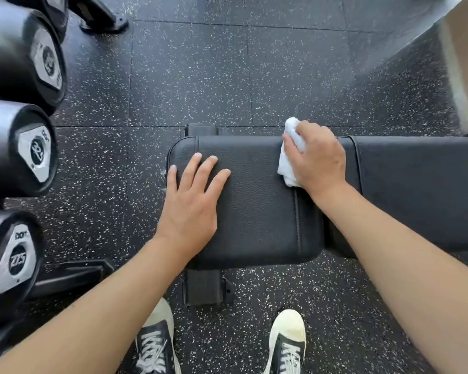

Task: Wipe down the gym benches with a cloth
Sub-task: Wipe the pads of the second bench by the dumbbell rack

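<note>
Sneakers (pixel 157 344) at bottom edge; left hand (pixel 192 203) flat, fingers spread, empty, on bench pad (pixel 257 211). Right hand (pixel 315 157) clenches soft, light cloth (pixel 288 160) mid-frame; bunch & press.

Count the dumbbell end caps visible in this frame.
3 clear end caps, stacked along the left edge: upper, middle, lower. A fourth dumbbell head at the top-left corner is cut off, its cap not visible; more may sit outside the frame.
</note>
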{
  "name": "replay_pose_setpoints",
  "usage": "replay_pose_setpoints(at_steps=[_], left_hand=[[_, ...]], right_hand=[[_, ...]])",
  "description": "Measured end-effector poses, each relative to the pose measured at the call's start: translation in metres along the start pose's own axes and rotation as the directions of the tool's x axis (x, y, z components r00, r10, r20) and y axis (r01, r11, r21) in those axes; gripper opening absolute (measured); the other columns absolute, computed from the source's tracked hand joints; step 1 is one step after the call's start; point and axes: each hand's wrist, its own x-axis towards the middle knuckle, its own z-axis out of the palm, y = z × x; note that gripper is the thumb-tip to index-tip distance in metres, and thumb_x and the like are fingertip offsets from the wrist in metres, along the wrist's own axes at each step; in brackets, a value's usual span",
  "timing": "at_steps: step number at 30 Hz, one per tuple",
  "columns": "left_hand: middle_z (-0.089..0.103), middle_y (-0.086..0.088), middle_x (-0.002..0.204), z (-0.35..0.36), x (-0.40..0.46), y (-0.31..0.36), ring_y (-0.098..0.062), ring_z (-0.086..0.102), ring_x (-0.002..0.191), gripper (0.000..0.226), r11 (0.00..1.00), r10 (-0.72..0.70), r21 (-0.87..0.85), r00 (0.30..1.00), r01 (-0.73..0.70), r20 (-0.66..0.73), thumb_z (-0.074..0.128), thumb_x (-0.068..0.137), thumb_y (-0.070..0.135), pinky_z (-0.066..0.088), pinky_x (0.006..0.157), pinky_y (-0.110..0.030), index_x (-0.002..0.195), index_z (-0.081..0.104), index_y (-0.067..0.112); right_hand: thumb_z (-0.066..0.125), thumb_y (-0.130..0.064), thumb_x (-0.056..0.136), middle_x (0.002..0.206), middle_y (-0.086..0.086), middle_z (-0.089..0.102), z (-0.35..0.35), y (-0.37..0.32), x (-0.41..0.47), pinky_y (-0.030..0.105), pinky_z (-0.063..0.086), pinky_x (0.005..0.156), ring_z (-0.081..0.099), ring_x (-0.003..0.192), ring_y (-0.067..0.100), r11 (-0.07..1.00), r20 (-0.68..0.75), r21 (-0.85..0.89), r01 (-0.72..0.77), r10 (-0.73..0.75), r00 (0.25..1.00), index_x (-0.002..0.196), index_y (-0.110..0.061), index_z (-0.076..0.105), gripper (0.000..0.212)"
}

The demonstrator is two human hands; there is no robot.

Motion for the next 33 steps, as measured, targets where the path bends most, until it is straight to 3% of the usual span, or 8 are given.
replay_pose_setpoints(at_steps=[3,6,9,13,17,21,26,33], left_hand=[[0.039,-0.013,0.163,0.000,0.008,0.010,-0.035,0.027,0.156,0.065,0.999,0.045,0.002,0.999,-0.045,0.029,0.036,0.088,0.020,0.021,0.124,-0.064,0.151,0.050,0.012],[0.038,-0.009,0.164,0.003,0.022,0.023,-0.033,0.026,0.156,0.060,0.998,0.056,0.006,0.998,-0.056,0.021,0.039,0.093,0.021,0.017,0.124,-0.066,0.152,0.049,0.016],[0.038,-0.008,0.165,0.005,0.046,0.029,-0.031,0.027,0.156,0.055,0.999,0.049,0.015,0.999,-0.049,0.004,0.046,0.099,0.021,0.015,0.123,-0.069,0.154,0.047,0.018],[0.041,-0.008,0.162,0.012,0.060,0.041,-0.029,0.030,0.155,0.053,1.000,-0.028,-0.009,0.998,0.027,-0.062,0.044,0.100,0.024,0.014,0.125,-0.064,0.152,0.047,0.017],[0.044,-0.005,0.160,0.016,0.058,0.045,-0.027,0.033,0.154,0.052,0.999,-0.047,-0.025,0.992,0.045,-0.117,0.042,0.099,0.029,0.016,0.126,-0.061,0.150,0.049,0.020],[0.047,-0.004,0.159,0.017,0.060,0.045,-0.027,0.036,0.152,0.052,0.998,-0.061,-0.003,0.989,0.061,-0.136,0.044,0.097,0.030,0.017,0.126,-0.059,0.147,0.051,0.021],[0.048,-0.004,0.156,0.019,0.062,0.046,-0.029,0.040,0.149,0.053,0.998,-0.058,0.016,0.987,0.061,-0.148,0.047,0.092,0.029,0.020,0.125,-0.058,0.145,0.052,0.021],[0.047,-0.006,0.156,0.018,0.065,0.048,-0.031,0.037,0.150,0.056,0.997,-0.066,0.030,0.991,0.070,-0.117,0.043,0.091,0.029,0.018,0.127,-0.058,0.145,0.052,0.019]], right_hand=[[0.055,-0.038,0.102,0.089,0.010,0.062,0.003,-0.003,-0.018,0.040,0.042,0.065,0.057,0.085,0.035,0.995,-0.018,0.057,-0.080,0.081,0.997,0.094,-0.009,0.060,0.031],[0.058,-0.035,0.101,0.083,0.009,0.060,-0.006,-0.007,-0.066,0.041,0.044,0.063,0.054,0.078,0.032,0.994,-0.069,0.091,-0.067,0.073,0.995,0.093,-0.009,0.063,0.028],[0.059,-0.032,0.102,0.076,0.003,0.051,-0.018,-0.002,-0.127,0.039,0.040,0.060,0.044,0.071,0.025,0.993,-0.091,0.121,0.000,0.011,0.996,0.090,-0.013,0.059,0.023],[0.061,-0.030,0.104,0.076,-0.001,0.039,-0.028,0.015,-0.176,0.037,0.037,0.059,0.034,0.069,0.020,0.981,-0.066,0.133,0.140,-0.132,0.989,0.099,-0.015,0.058,0.015],[0.061,-0.031,0.103,0.074,0.002,0.048,-0.020,0.020,-0.141,0.042,0.041,0.057,0.040,0.067,0.023,0.978,-0.073,0.054,0.204,-0.199,0.977,0.101,-0.006,0.070,0.027],[0.067,-0.031,0.096,0.076,0.004,0.060,-0.006,0.009,-0.051,0.038,0.044,0.058,0.055,0.071,0.028,0.995,-0.123,0.090,0.031,-0.019,0.992,0.092,-0.011,0.069,0.020],[0.056,-0.038,0.100,0.090,0.002,0.066,0.019,0.001,0.035,0.036,0.037,0.065,0.059,0.088,0.028,0.985,-0.020,0.117,-0.123,0.126,0.992,0.094,-0.018,0.061,0.022],[0.065,-0.032,0.098,0.078,0.003,0.057,-0.003,0.005,-0.045,0.039,0.044,0.060,0.053,0.071,0.027,0.973,-0.116,0.225,-0.049,0.077,0.990,0.095,-0.012,0.068,0.020]])
